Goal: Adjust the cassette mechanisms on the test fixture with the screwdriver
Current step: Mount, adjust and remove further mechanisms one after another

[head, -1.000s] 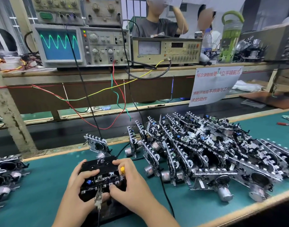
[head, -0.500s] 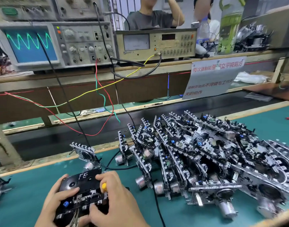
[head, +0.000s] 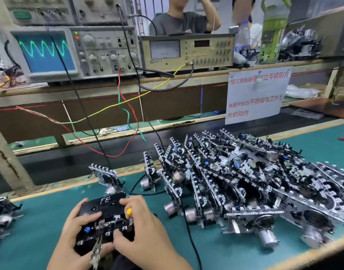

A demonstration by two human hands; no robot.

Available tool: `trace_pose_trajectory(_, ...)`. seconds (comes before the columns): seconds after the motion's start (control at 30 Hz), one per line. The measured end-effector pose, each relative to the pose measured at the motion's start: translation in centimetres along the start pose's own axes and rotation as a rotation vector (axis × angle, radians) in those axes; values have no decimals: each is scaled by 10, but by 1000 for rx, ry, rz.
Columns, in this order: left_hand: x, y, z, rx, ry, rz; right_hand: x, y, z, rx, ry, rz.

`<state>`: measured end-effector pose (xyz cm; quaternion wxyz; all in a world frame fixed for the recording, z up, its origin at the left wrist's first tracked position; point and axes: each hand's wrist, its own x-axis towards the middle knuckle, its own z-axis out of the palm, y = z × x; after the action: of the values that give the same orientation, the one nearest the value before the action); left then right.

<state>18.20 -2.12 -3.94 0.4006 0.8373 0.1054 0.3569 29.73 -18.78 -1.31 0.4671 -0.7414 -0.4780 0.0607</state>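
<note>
At the near edge of my green bench mat (head: 40, 221), my left hand (head: 73, 230) grips the black cassette mechanism (head: 105, 217) marked "FE", while my right hand (head: 145, 228) closes around a yellow-handled screwdriver (head: 129, 212) over it; more mechanisms (head: 245, 182) lie heaped just right.

Showing glossy black plastic on the cassette (head: 104, 208), bright bare metal on the piled mechanisms (head: 255, 184), matt green surface (head: 40, 221).
</note>
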Motion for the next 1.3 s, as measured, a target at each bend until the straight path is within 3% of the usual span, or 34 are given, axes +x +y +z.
trace_pose_trajectory(0.43, -8, 11, -4, -42, -52, -153, -5, -9, -1, -55, 19, 31)
trace_pose_trajectory(0.7, -3, 7, -33, 13, -330, -137, -5, -10, -8, -51, 5, 19)
trace_pose_trajectory(0.83, 0, 19, -31, -54, -237, -202, -2, -13, -11, -67, -3, 29)
trace_pose_trajectory(0.97, 23, 36, -25, 192, -180, -205, 3, -17, -13, -133, -38, 19)
trace_pose_trajectory(1.17, 76, 71, -26, 560, -430, -293, 0, -22, -8, -234, 107, -49)
trace_pose_trajectory(1.23, 84, 74, -27, 590, -477, -270, -2, -23, -5, -266, 122, -73)
trace_pose_trajectory(1.3, 84, 70, -34, 525, -413, -249, -4, -22, -5, -270, 127, -101)
